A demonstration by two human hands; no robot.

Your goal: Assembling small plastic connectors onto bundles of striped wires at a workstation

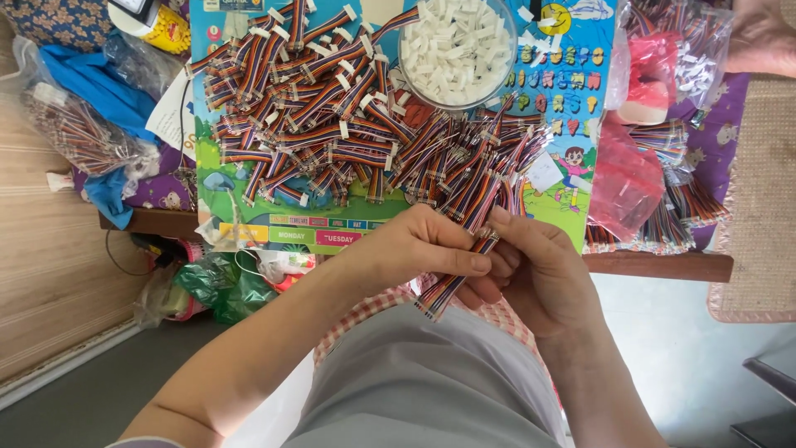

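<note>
A rainbow ribbon cable (454, 278) is being pinched by left hand (419, 249) and right hand (539, 274) — best gripped near its end, kept straight.

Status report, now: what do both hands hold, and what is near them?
Left hand and right hand both shut on one multicoloured ribbon cable. Loose cable pile on table ahead. Bowl of white connectors behind pile, untouched.

L hand (419, 249) & R hand (539, 270) meet at centre, fingers pinched shut, forearms angled inward.
</note>
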